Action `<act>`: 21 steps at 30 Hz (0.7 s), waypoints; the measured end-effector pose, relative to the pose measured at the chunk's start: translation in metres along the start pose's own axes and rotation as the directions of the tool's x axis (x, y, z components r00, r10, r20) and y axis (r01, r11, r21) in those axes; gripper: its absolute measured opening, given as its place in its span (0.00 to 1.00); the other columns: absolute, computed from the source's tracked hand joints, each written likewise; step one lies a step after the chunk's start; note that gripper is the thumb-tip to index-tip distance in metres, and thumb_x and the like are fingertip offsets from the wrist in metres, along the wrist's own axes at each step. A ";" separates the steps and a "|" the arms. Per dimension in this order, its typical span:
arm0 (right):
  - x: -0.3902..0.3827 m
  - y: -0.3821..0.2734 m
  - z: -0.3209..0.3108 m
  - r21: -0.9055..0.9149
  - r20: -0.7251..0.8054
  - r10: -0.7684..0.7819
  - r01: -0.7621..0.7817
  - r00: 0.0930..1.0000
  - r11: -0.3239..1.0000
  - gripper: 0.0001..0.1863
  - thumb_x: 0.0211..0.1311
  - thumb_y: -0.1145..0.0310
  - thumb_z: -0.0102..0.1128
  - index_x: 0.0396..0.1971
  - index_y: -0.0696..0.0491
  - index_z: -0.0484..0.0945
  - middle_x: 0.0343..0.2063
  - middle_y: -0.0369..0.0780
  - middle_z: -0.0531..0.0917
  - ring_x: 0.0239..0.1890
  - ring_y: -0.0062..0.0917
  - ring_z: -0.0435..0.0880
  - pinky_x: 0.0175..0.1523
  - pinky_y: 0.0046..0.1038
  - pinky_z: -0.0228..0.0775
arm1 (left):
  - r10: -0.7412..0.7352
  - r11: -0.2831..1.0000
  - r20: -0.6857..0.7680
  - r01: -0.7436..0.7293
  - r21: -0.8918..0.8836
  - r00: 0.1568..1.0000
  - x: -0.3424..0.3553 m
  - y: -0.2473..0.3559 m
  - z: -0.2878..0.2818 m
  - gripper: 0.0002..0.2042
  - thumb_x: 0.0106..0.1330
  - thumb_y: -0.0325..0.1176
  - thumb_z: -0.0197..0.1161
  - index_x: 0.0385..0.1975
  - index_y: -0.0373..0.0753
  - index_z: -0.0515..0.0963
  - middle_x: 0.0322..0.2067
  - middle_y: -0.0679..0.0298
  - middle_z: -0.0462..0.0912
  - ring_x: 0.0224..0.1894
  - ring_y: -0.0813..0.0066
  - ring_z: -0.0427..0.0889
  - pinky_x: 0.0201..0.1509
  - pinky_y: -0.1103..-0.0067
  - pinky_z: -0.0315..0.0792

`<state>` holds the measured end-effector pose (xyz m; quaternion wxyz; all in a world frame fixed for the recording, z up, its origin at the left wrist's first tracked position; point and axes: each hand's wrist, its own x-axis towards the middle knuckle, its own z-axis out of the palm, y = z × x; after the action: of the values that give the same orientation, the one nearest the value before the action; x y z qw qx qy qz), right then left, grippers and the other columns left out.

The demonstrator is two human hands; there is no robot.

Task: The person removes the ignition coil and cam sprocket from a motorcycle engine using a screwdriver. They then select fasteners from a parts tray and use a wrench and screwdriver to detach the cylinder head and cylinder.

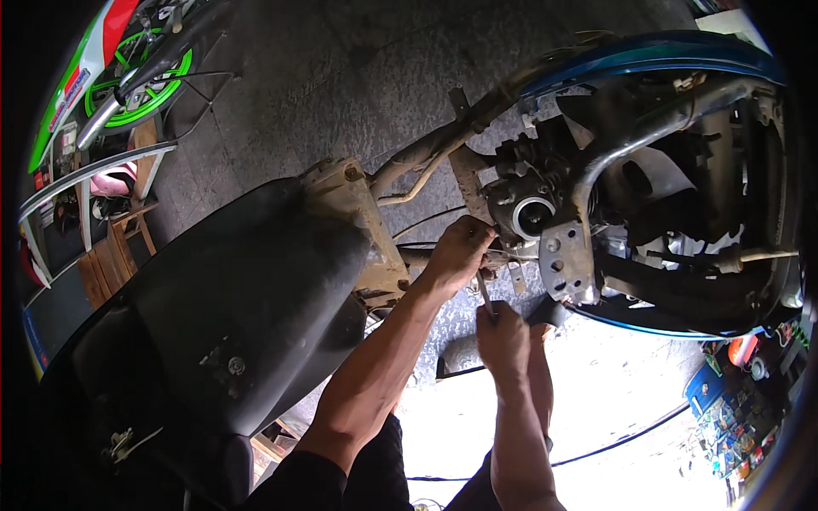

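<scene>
A partly stripped scooter lies across the view, its engine [511, 183] bared in the middle with a round silver-rimmed opening [535, 218]. My left hand [463, 247] is closed just below and left of that opening, close to the engine; what its fingers hold is hidden. Nearer to me, my right hand [503, 339] is wrapped round a thin metal rod-like tool [484, 288]. The tool's shaft points up toward my left fingers, and its far tip cannot be made out. Right of my hands is a metal bracket plate [567, 264] with several holes.
The black seat [247, 289] fills the left, beside a dirty tan frame piece [354, 200]. Blue bodywork [656, 55] and a bent frame tube [630, 140] lie to the right. Small parts and tools [737, 434] crowd the lower right. A green-rimmed wheel [141, 98] stands far left.
</scene>
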<state>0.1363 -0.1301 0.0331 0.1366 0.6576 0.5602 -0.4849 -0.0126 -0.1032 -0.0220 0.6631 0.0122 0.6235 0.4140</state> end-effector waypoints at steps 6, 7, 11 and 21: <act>0.100 0.074 0.119 0.119 -0.204 -0.125 0.152 0.971 0.981 0.16 0.62 0.57 0.56 0.36 0.56 0.82 0.31 0.57 0.84 0.35 0.55 0.84 0.35 0.49 0.73 | 0.559 0.554 0.182 -0.528 0.643 0.809 0.011 -0.018 0.014 0.14 0.76 0.41 0.54 0.48 0.35 0.73 0.39 0.58 0.84 0.40 0.70 0.85 0.37 0.75 0.82; 0.092 0.065 0.115 0.134 -0.205 -0.092 0.121 0.974 0.984 0.17 0.63 0.56 0.56 0.36 0.56 0.82 0.30 0.57 0.84 0.35 0.55 0.84 0.35 0.50 0.72 | 0.558 0.553 0.181 -0.525 0.647 0.810 0.009 -0.020 0.009 0.14 0.76 0.41 0.54 0.48 0.35 0.73 0.39 0.58 0.84 0.40 0.70 0.85 0.37 0.75 0.82; 0.026 0.071 0.089 -0.044 -0.029 -0.169 0.167 0.985 0.985 0.17 0.67 0.56 0.53 0.31 0.56 0.78 0.25 0.57 0.83 0.31 0.59 0.82 0.38 0.55 0.73 | 0.305 0.839 0.076 -0.306 0.450 0.949 -0.003 -0.014 -0.006 0.15 0.76 0.41 0.53 0.49 0.34 0.73 0.33 0.59 0.81 0.30 0.75 0.82 0.33 0.77 0.85; 0.003 0.031 0.013 -0.296 0.197 0.100 -0.037 0.975 0.954 0.16 0.66 0.58 0.50 0.36 0.54 0.82 0.37 0.53 0.86 0.44 0.51 0.85 0.49 0.48 0.76 | 0.047 0.997 0.076 -0.051 0.051 0.996 0.008 -0.008 -0.005 0.11 0.76 0.38 0.54 0.40 0.35 0.73 0.26 0.68 0.69 0.24 0.81 0.71 0.32 0.71 0.85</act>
<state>0.1570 -0.1482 0.0130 0.3070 0.5946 0.5845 -0.4589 -0.0136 -0.1063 -0.0337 0.6752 0.0603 0.6083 0.4127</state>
